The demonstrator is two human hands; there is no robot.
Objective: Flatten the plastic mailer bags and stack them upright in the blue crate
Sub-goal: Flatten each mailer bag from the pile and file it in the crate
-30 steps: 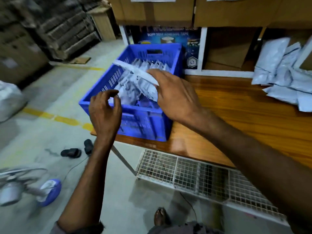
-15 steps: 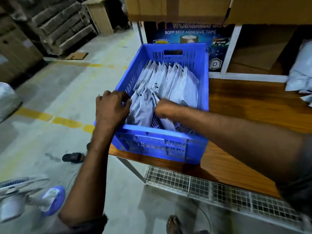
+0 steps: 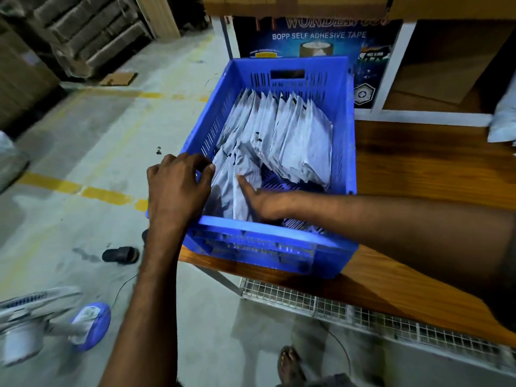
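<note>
The blue crate (image 3: 268, 233) stands on the wooden table's left end. Inside it, several grey-white plastic mailer bags (image 3: 293, 135) stand upright in a row leaning toward the far wall. A nearer mailer bag (image 3: 237, 177) leans at the crate's near-left corner. My left hand (image 3: 178, 188) grips the crate's left rim, its fingertips touching that bag's top edge. My right hand (image 3: 259, 199) is inside the crate with flat fingers pressed against the bag's side. More mailer bags (image 3: 502, 118) lie at the right edge.
The wooden table (image 3: 418, 169) runs right of the crate, with a white shelf frame (image 3: 391, 68) and a tape box (image 3: 315, 37) behind. Below are a wire rack (image 3: 363, 311), concrete floor, a sandal (image 3: 121, 255), a fan (image 3: 42, 322) and my foot (image 3: 290, 364).
My right hand carried a mailer bag down into the crate and now presses it flat-handed near the front-left corner. My left hand moved onto the crate's left rim. The camera leaned closer.
</note>
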